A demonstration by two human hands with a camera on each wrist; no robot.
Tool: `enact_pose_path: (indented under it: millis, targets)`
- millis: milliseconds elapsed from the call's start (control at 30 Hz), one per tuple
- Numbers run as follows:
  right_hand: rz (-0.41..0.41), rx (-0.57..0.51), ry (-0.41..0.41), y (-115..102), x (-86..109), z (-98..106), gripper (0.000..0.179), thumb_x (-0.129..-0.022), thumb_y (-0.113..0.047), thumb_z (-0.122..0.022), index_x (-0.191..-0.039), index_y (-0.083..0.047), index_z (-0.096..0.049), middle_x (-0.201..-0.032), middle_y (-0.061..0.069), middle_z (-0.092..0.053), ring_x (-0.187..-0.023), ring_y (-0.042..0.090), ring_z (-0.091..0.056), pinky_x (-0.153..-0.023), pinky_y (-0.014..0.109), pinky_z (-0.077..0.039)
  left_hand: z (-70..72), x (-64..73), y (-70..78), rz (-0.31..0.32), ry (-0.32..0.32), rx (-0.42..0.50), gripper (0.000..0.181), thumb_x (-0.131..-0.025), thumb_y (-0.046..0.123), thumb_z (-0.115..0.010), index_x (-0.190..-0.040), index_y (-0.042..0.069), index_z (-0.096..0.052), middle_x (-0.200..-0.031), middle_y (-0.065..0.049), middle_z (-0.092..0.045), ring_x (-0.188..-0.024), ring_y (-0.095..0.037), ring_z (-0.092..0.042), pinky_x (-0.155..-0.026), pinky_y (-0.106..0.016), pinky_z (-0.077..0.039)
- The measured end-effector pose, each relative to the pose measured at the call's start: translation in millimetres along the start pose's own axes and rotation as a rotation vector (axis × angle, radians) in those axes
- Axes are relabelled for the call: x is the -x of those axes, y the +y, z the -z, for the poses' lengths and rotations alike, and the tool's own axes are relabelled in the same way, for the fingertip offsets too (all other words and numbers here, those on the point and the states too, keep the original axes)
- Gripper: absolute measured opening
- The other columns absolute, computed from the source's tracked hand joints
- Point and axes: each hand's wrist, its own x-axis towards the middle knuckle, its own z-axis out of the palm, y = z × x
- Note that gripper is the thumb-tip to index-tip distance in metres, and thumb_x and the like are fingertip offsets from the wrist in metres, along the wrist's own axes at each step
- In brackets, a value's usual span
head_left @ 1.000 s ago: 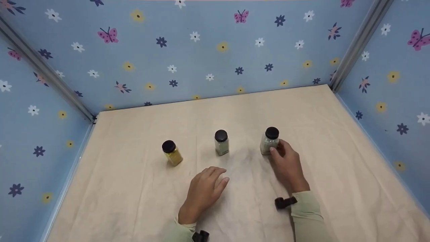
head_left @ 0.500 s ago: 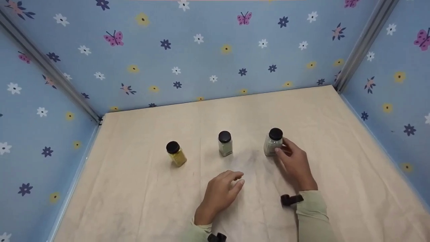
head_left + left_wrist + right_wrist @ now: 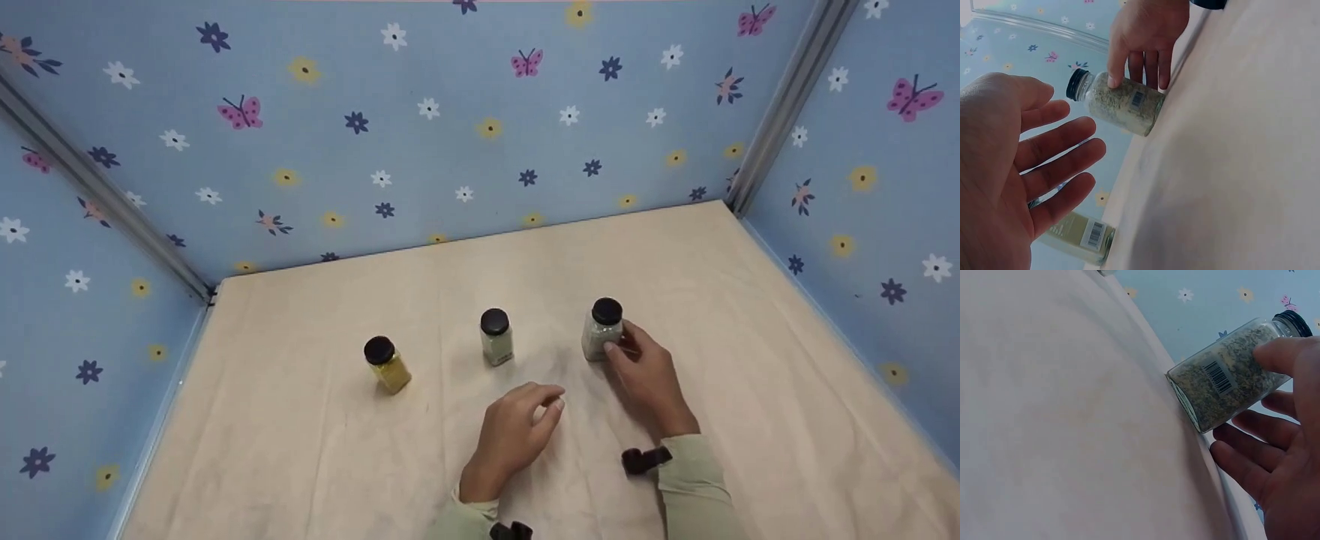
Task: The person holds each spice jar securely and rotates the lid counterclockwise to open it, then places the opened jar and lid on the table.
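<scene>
My right hand (image 3: pixel 651 379) grips a glass spice jar (image 3: pixel 1224 374) with a black lid, thumb on its near side and fingers behind. Flaky greenish-grey contents and a barcode label show through the glass. The jar stands upright on the cloth at the right. My left hand (image 3: pixel 517 431) holds nothing; its fingers (image 3: pixel 1058 140) are loosely bent, just above the cloth, to the left of and nearer than that jar. A second jar (image 3: pixel 497 346) with pale green contents stands upright in the middle, beyond my left hand. Farther left is a jar of yellow spice (image 3: pixel 391 373), also black-lidded.
A cream cloth (image 3: pixel 285 420) with creases covers the table. Blue panels (image 3: pixel 450 90) printed with flowers and butterflies enclose the back and both sides, joined by grey metal posts (image 3: pixel 780 105) at the corners.
My left hand has moved right, closer to the jar in my right hand. The right hand keeps its grip and the jars stay in place. The head view has shifted slightly.
</scene>
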Motion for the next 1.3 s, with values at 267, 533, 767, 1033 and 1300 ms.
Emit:
enact_pose_path:
  millis: [267, 533, 767, 1033, 1300]
  targets:
    - [-0.045, 0.024, 0.008, 1.4, 5.2, 4.8, 0.058, -0.100, -0.038, -0.061, -0.149, -0.010, -0.048, -0.141, 0.013, -0.057, -0.124, 0.026, -0.057, -0.105, 0.042, -0.044, -12.1, -17.1, 6.0, 0.057, -0.033, 0.129, 0.022, -0.101, 0.028, -0.061, -0.112, 0.015, -0.076, -0.100, 0.012, -0.069, -0.094, 0.000, -0.063, -0.078, -0.024, -0.054]
    - [-0.049, 0.016, 0.011, 1.2, 4.1, 2.2, 0.060, -0.100, -0.042, -0.061, -0.149, -0.012, -0.048, -0.140, 0.011, -0.057, -0.123, 0.024, -0.057, -0.104, 0.042, -0.044, -14.9, -33.8, 6.0, 0.117, -0.036, 0.279, 0.021, -0.100, 0.023, -0.061, -0.113, 0.014, -0.075, -0.105, 0.008, -0.069, -0.097, -0.004, -0.064, -0.081, -0.029, -0.056]
    - [-0.014, 0.002, -0.001, 0.0, 2.9, -0.5, 0.055, -0.100, -0.036, -0.062, -0.147, -0.010, -0.050, -0.136, 0.013, -0.060, -0.120, 0.025, -0.059, -0.103, 0.041, -0.045, -17.9, -45.0, 3.0, 0.156, 0.001, 0.427, 0.024, -0.102, 0.023, -0.059, -0.115, 0.009, -0.073, -0.109, 0.004, -0.069, -0.102, -0.009, -0.064, -0.083, -0.027, -0.054]
    - [-0.023, -0.002, -0.014, -3.4, -0.3, -4.3, 0.055, -0.100, -0.037, -0.061, -0.147, -0.011, -0.049, -0.139, 0.013, -0.058, -0.123, 0.026, -0.058, -0.105, 0.042, -0.043, -16.9, -57.8, -4.7, 0.312, 0.036, 0.513, 0.020, -0.101, 0.025, -0.059, -0.111, 0.016, -0.074, -0.109, 0.008, -0.070, -0.101, -0.010, -0.064, -0.086, -0.033, -0.052]
    - [-0.022, 0.009, -0.002, -0.1, 0.8, -2.9, 0.055, -0.100, -0.039, -0.062, -0.146, -0.011, -0.051, -0.136, 0.010, -0.060, -0.120, 0.023, -0.059, -0.103, 0.043, -0.045, -29.4, -68.7, -1.9, 0.361, 0.100, 0.547, 0.016, -0.100, 0.020, -0.060, -0.106, 0.015, -0.074, -0.104, 0.007, -0.070, -0.098, -0.010, -0.064, -0.085, -0.031, -0.053]
